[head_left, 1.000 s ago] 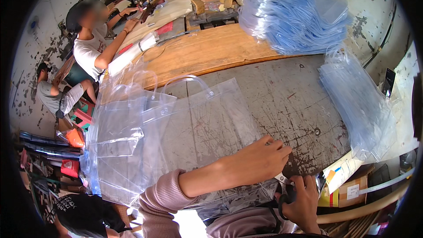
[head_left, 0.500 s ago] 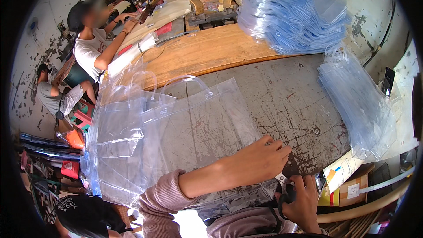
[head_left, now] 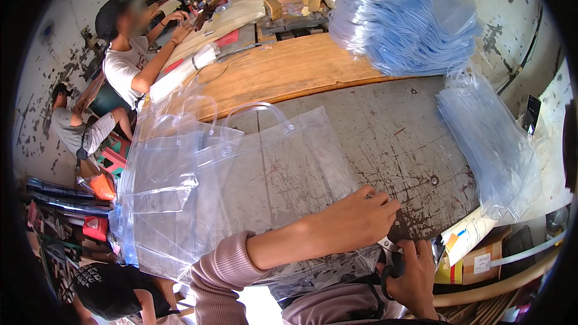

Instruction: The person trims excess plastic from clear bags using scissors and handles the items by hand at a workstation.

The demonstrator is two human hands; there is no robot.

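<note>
A clear plastic bag [head_left: 283, 174] with a looped tube handle lies flat on the worn grey tabletop before me. My left hand [head_left: 364, 216] is closed at its lower right corner, fingers curled over the plastic; the fingertips are partly hidden. Just below it, my right hand [head_left: 412, 277] grips a pair of scissors [head_left: 394, 268] by the black handles. The short visible part of the blades points up toward my left hand, beside the bag's edge. Whether the blades touch the plastic I cannot tell. More clear bags [head_left: 159, 186] with handles lie overlapping to the left.
A tall heap of bluish clear plastic bags [head_left: 403, 30] rests at the back right, on a wooden board [head_left: 277, 72]. Another stack of clear bags [head_left: 487, 144] lies along the right edge. A cardboard box [head_left: 484, 259] stands lower right. Other people sit at left and lower left.
My hands, the scissors and the bag hold almost the same place; the view has shifted slightly. At lower left, a person's bare arm now shows more.
</note>
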